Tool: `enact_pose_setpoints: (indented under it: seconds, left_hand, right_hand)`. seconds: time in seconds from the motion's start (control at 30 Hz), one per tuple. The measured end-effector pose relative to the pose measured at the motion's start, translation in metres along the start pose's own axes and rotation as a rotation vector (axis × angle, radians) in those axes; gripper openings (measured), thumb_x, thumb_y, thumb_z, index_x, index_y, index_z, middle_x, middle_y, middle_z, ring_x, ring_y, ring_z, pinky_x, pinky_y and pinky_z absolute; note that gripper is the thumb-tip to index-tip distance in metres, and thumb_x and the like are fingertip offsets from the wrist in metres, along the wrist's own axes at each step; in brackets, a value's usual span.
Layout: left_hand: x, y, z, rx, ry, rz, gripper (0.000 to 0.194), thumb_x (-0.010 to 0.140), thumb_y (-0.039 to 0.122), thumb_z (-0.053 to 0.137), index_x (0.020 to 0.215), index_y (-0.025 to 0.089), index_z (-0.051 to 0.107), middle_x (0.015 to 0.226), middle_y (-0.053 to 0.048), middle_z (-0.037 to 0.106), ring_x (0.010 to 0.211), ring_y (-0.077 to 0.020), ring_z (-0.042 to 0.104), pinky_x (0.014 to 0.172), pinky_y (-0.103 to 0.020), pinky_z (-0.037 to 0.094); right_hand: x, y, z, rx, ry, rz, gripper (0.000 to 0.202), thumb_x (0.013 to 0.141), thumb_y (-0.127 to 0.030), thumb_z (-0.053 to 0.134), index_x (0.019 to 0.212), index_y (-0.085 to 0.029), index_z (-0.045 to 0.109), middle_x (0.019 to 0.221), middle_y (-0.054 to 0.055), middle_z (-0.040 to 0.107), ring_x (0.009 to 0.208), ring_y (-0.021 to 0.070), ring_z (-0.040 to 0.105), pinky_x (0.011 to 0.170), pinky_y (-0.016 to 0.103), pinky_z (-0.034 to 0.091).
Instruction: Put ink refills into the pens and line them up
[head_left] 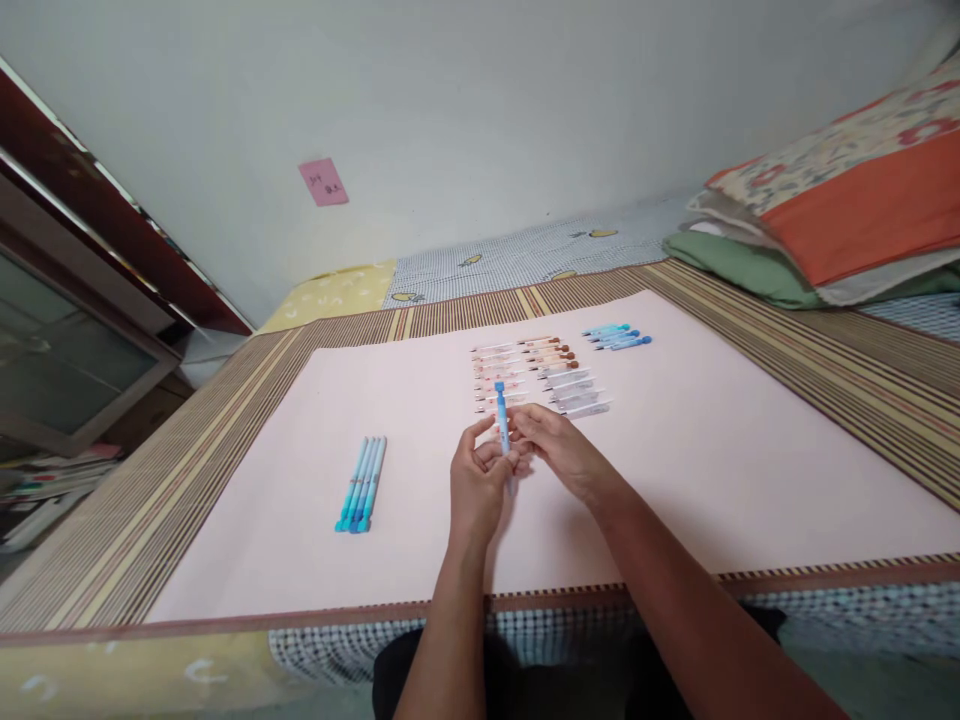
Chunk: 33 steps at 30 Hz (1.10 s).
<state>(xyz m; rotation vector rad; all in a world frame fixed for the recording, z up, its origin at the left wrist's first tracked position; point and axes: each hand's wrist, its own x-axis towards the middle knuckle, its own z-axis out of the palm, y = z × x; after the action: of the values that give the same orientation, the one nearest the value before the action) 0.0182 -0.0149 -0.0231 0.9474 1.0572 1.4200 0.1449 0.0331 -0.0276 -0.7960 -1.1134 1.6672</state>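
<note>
My left hand grips a light blue pen with a darker blue block-shaped top, held upright above the pink sheet. The thumb presses on its lower barrel. My right hand comes in from the other side, its fingers curled and pinched against the pen's barrel. To the left, several blue and turquoise capped pens lie side by side in a close row. Beyond my hands are a column of clear pens with red marks, brown-topped pens, grey clear pens and blue pens.
The pink sheet lies on a striped mat over a bed. Folded bedding with an orange cushion is piled at the back right. A pink note is stuck on the wall. A glass-fronted cabinet stands at the left.
</note>
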Motion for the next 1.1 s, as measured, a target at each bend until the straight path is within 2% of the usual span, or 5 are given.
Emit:
enact_pose_setpoints:
  seconds: [0.23, 0.5, 0.73, 0.97, 1.1]
  left_hand:
    - [-0.001, 0.001, -0.001, -0.009, -0.061, -0.052, 0.1, 0.071, 0.023, 0.081, 0.152, 0.014, 0.023, 0.068, 0.0, 0.072, 0.058, -0.0181, 0.068, 0.068, -0.034, 0.056]
    - [-0.003, 0.003, 0.0, 0.049, 0.001, -0.047, 0.095, 0.069, 0.014, 0.076, 0.153, 0.015, 0.03, 0.074, -0.001, 0.075, 0.057, -0.0148, 0.067, 0.063, -0.027, 0.054]
    - [-0.002, 0.004, -0.002, -0.053, -0.059, -0.093, 0.108, 0.066, 0.023, 0.084, 0.154, 0.011, 0.023, 0.066, 0.0, 0.072, 0.057, -0.0186, 0.068, 0.064, -0.032, 0.056]
    - [-0.002, 0.002, 0.002, -0.004, -0.037, -0.071, 0.094, 0.067, 0.021, 0.082, 0.148, 0.011, 0.036, 0.07, -0.001, 0.074, 0.055, -0.0142, 0.065, 0.062, -0.027, 0.053]
    - [-0.002, 0.002, -0.001, -0.05, -0.08, -0.081, 0.097, 0.067, 0.026, 0.085, 0.149, 0.011, 0.034, 0.07, -0.002, 0.074, 0.059, -0.0172, 0.068, 0.065, -0.03, 0.055]
  right_hand:
    - [-0.004, -0.003, -0.004, -0.027, -0.182, 0.038, 0.035, 0.079, -0.048, 0.076, 0.084, -0.016, 0.064, 0.06, -0.004, 0.054, 0.049, 0.0102, 0.05, 0.048, 0.025, 0.036]
    - [0.003, 0.014, 0.007, -0.06, 0.046, 0.09, 0.05, 0.059, -0.046, 0.09, 0.069, -0.021, 0.049, 0.053, -0.006, 0.054, 0.044, 0.0085, 0.045, 0.043, 0.022, 0.032]
    - [-0.003, 0.003, 0.001, 0.015, -0.185, 0.125, 0.043, 0.074, -0.053, 0.078, 0.092, -0.016, 0.066, 0.066, -0.001, 0.061, 0.049, 0.0083, 0.047, 0.047, 0.023, 0.033]
    - [0.0, 0.012, 0.006, -0.056, 0.003, 0.154, 0.047, 0.059, -0.049, 0.089, 0.078, -0.017, 0.061, 0.06, -0.003, 0.057, 0.049, 0.0083, 0.045, 0.047, 0.023, 0.033]
    - [0.0, 0.01, 0.002, -0.006, -0.109, 0.14, 0.044, 0.072, -0.054, 0.081, 0.088, -0.016, 0.063, 0.058, -0.005, 0.053, 0.046, 0.0073, 0.042, 0.045, 0.022, 0.03]
